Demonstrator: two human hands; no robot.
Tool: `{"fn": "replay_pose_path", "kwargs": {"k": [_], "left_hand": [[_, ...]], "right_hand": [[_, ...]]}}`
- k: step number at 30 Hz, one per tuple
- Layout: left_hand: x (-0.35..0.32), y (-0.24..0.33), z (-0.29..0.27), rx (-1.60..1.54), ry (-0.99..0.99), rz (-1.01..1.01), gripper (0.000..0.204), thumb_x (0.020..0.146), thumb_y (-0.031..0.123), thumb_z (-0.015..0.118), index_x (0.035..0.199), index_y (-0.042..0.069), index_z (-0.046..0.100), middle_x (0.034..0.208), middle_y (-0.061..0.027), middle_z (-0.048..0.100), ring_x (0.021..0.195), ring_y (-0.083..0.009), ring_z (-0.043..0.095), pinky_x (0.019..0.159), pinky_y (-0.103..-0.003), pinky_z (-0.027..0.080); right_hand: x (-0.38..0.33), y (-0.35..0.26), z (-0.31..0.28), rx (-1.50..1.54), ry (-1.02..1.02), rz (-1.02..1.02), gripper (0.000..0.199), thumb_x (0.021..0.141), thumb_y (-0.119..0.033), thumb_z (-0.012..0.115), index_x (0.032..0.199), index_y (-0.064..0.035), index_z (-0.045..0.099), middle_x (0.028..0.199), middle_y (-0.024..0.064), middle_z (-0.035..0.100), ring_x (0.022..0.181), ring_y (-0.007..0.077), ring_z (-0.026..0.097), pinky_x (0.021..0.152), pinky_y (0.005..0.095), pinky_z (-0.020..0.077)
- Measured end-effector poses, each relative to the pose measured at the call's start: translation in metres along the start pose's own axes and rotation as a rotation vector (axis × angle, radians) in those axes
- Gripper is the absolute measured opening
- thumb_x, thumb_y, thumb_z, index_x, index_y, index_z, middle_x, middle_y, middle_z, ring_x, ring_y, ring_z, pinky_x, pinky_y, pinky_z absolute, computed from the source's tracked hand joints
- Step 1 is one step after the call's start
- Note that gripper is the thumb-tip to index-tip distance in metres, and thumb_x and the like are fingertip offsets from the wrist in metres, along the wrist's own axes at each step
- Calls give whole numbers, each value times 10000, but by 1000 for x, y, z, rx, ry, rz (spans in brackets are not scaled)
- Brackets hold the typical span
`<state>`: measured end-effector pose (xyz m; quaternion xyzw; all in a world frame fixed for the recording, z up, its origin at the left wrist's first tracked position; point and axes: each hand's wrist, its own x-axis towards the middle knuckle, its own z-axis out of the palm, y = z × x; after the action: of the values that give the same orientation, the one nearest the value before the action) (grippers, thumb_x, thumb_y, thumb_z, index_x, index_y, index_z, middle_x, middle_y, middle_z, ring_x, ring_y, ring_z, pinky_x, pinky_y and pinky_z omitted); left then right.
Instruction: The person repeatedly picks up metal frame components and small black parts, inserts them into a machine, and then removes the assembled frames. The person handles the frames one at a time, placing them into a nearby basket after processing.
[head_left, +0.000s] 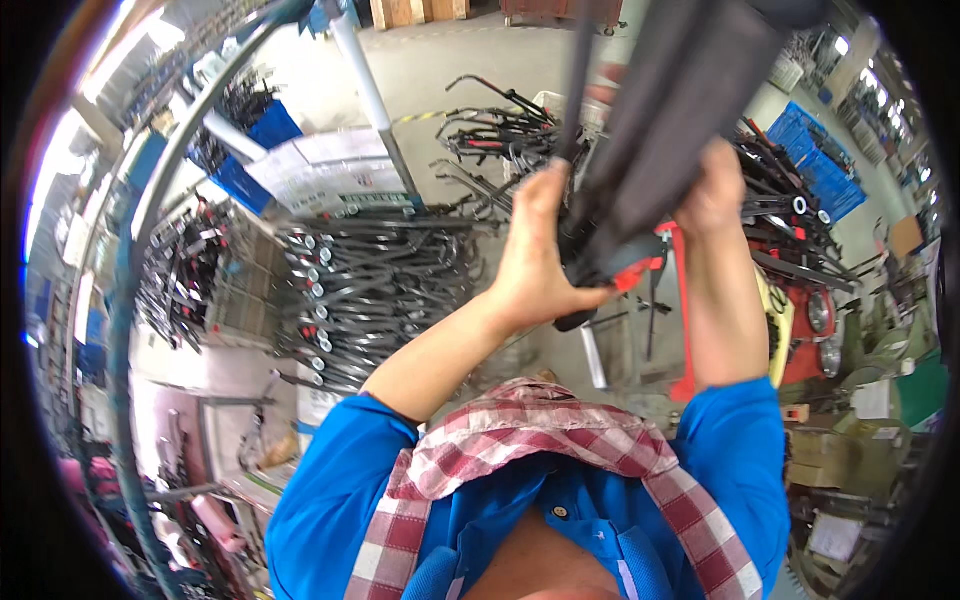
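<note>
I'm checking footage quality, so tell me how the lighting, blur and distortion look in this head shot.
Head view: strong fisheye bending, the grey pole curves and corners go black; blown-out glare along the upper left rim; the hands, left hand and right hand, and the dark folded frame look fairly sharp; edges soften.

Both bare forearms rise from short blue sleeves at the lower middle of the frame toward the upper centre. The left hand (540, 250) sits centre frame, fingers curled shut in a grip, back of the hand facing the camera. The right hand (715, 190), just right of it and slightly higher, is likewise closed, wrist straight.
</note>
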<state>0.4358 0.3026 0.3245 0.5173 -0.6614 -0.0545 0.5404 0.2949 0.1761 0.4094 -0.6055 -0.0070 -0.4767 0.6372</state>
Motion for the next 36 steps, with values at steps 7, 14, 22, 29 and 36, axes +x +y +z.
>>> {"fn": "replay_pose_path", "kwargs": {"k": [7,14,22,29,36], "left_hand": [[105,-91,-35,-270,-12,-215,1210,576,130,913,1454,-3,92,1361,-194,379,1188,-291,478,987,-412,428],[180,-198,-49,-245,-175,-185,451,741,4,753,1154,-11,571,1173,-98,587,1054,-191,569,929,-332,452],[259,-359,8,424,-354,-384,362,879,320,639,1147,83,585,1091,-63,620,984,-168,576,814,-343,448],[278,-572,114,473,-758,-458,453,1020,290,348,1430,96,334,1417,-21,409,1299,-129,356,1081,-296,292],[371,-681,248,-141,-270,-1051,483,881,253,684,1290,53,525,1082,-45,623,933,-132,565,811,-289,465]], "right_hand": [[167,32,16,-469,-291,-250,480,670,-182,701,1094,32,630,941,153,683,838,232,654,784,326,506],[248,134,-11,-793,-365,-476,638,592,-100,705,1205,14,571,1069,182,620,995,345,611,886,380,488],[337,276,-128,-1012,-527,-319,865,587,-140,834,1361,-66,457,1269,138,517,1180,316,496,1038,426,335],[398,404,-272,-1037,-641,-262,562,743,-64,586,1301,-59,523,1220,131,569,1174,290,526,1019,419,372],[478,512,-441,-1124,-653,-157,731,670,10,663,1357,-107,442,1315,85,511,1248,271,468,1058,406,365]]}}
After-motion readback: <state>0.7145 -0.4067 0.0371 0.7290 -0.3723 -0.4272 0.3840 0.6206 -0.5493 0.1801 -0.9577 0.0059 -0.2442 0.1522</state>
